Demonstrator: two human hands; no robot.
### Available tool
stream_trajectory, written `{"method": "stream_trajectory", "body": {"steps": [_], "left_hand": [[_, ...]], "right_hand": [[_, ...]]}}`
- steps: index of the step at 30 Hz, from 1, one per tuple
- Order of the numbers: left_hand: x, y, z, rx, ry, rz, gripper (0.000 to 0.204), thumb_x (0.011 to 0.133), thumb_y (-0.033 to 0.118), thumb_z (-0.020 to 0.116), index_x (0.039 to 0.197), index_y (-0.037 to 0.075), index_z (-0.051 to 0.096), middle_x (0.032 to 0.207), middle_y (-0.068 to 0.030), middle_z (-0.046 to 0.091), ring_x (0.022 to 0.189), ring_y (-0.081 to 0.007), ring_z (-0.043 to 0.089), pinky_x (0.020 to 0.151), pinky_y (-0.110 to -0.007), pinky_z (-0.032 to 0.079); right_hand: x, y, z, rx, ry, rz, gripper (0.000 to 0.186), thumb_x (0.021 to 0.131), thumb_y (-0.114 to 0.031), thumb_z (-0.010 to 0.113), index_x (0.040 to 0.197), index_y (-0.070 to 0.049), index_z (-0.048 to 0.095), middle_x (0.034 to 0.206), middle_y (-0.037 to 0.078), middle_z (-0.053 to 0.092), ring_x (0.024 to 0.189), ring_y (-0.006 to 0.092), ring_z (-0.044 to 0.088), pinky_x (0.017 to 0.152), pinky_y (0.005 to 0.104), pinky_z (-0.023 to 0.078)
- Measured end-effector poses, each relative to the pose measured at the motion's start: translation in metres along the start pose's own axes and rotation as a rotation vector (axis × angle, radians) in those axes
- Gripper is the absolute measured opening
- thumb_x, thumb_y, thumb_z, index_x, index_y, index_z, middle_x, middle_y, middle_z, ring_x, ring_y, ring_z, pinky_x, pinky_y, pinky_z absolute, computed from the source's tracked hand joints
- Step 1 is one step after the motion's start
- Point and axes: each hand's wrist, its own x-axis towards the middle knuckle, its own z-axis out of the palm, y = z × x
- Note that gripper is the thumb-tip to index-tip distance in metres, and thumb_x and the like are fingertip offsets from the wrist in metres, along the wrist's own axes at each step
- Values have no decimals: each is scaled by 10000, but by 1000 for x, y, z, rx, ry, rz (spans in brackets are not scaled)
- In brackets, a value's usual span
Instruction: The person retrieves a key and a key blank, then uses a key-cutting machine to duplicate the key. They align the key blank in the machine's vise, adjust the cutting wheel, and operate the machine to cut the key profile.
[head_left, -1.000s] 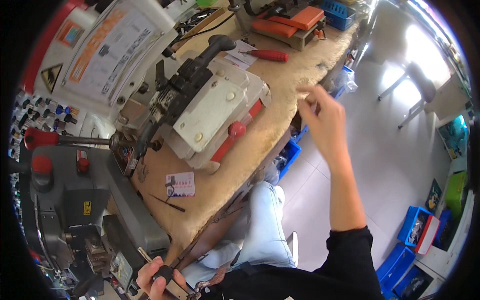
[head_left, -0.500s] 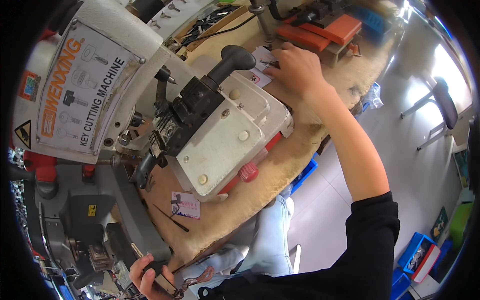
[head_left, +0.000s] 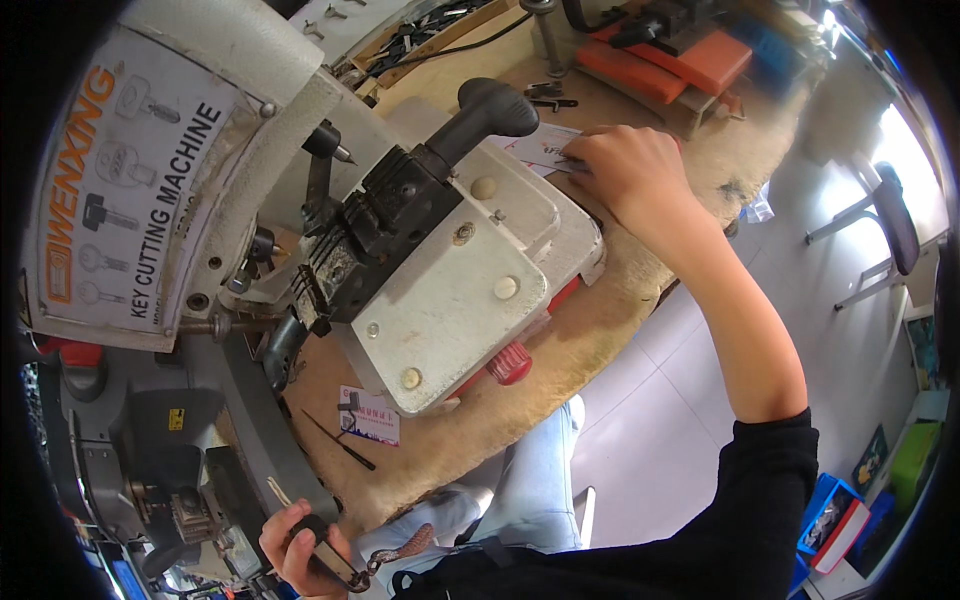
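At the lower left, my left hand is closed around a key with a dark head. Its pale blade points up past my fingers, and a brown braided strap hangs from it toward my lap. My right hand is beyond the key cutting machine, fingers curled down over a white printed card. Something small and dark shows at its fingertips, too hidden to name. The machine's black clamp and black-handled lever lie between my hands.
A second printed card and a thin black tool lie on the worn bench. Small dark pieces rest near a metal post. An orange-based machine stands at the back, beside a wooden tray of key blanks.
My right hand has drawn nearer and slightly right, uncovering small dark pieces behind it and more of the card. My left hand keeps the key. The whole view has shifted a little.
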Motion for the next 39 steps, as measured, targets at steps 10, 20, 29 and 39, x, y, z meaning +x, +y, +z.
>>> {"method": "stream_trajectory", "body": {"steps": [10, 20, 29, 39], "left_hand": [[3, 1, 0, 9, -18, 6, 383, 812, 11, 545, 1163, 74, 406, 1113, -200, 481, 922, -298, 523, 773, -415, 458], [20, 11, -1, 78, 67, 202, 329, 826, 138, 635, 1074, -6, 474, 1011, -219, 526, 778, -287, 555, 644, -348, 507], [18, 12, -13, 51, 159, 250, 312, 837, 136, 619, 1051, -39, 476, 961, -214, 541, 772, -292, 560, 638, -356, 506], [-19, 3, -49, 40, 274, 189, 303, 850, 144, 601, 1066, -17, 462, 975, -210, 538, 758, -284, 562, 671, -369, 504]], "right_hand": [[-6, 29, 3, 152, 243, -16, 167, 745, -232, 610, 851, -123, 680, 811, 61, 602, 759, 272, 590, 630, 380, 472], [8, -9, 2, 233, 220, -17, 228, 747, -286, 638, 667, -73, 657, 746, 130, 633, 694, 313, 624, 588, 386, 494], [-65, 30, -18, 352, 552, 188, 152, 774, -205, 621, 793, -57, 649, 758, 89, 603, 669, 294, 584, 596, 358, 467], [-292, -7, 63, 2073, 760, 1252, 79, 856, -149, 539, 848, -77, 569, 623, -16, 483, 469, 69, 424, 431, 169, 362]]}}
